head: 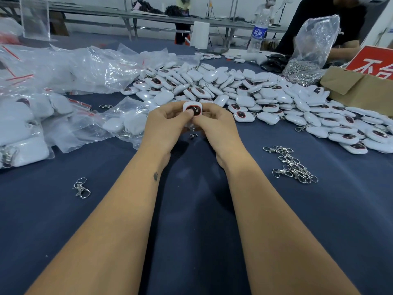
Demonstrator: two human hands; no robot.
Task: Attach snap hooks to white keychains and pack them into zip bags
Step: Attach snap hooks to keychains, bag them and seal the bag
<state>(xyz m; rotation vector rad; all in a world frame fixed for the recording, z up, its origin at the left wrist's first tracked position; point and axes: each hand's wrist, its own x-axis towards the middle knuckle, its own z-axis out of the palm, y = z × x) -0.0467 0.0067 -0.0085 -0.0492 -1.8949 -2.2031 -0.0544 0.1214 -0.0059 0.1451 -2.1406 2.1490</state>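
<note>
Both my hands hold one white keychain with a dark red-rimmed face, above the middle of the blue table. My left hand grips it from the left with the thumb on its face. My right hand pinches its lower right side. A small snap hook hangs just below my hands, partly hidden. A big heap of white keychains lies behind my hands and to the right. Loose snap hooks lie in a cluster at the right. Filled zip bags lie at the left.
A single snap hook lies on the blue cloth at the left, another near the bags. A cardboard box with a red sign, a plastic bag of hooks, a water bottle and a seated person are at the far right.
</note>
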